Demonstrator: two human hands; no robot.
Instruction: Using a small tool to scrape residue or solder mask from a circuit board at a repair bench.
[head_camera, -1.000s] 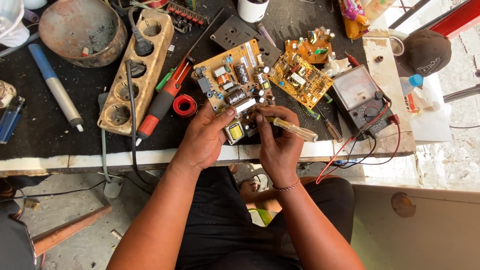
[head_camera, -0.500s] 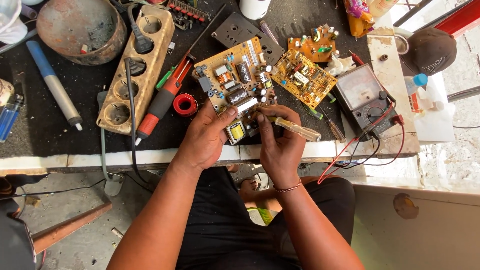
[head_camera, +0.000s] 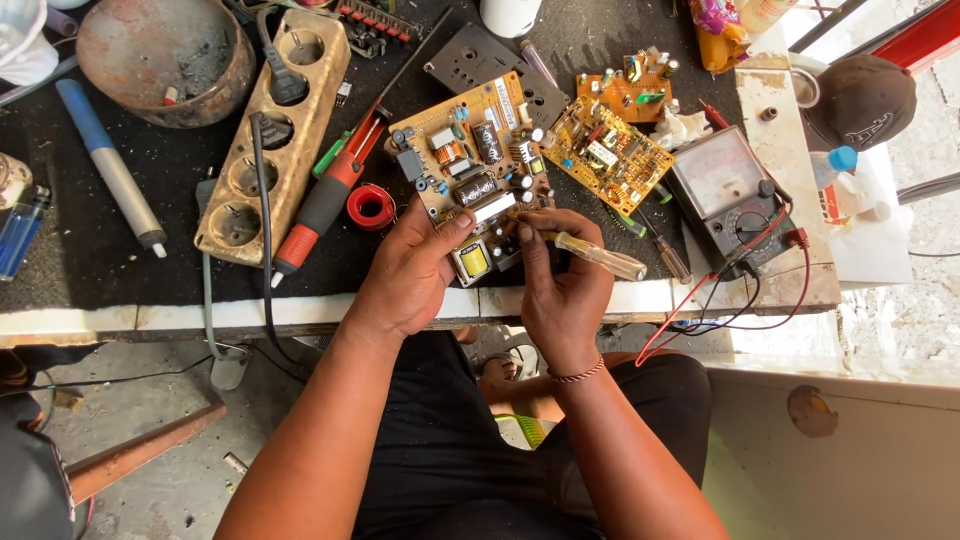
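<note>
The left hand (head_camera: 405, 275) still grips the tan circuit board (head_camera: 470, 165) at its near edge on the desk (head_camera: 100, 250). The right hand (head_camera: 560, 290), pinching a clear-handled screwdriver (head_camera: 595, 257), has barely shifted; its tip, probably on the board, stays hidden

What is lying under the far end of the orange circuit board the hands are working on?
A dark grey perforated plate pokes out beneath the orange circuit board. How far it reaches underneath is covered by the board.

Bare forearms, beaded wrist bracelet (head_camera: 578, 374) (right), black clothing (head_camera: 440, 450)
</note>
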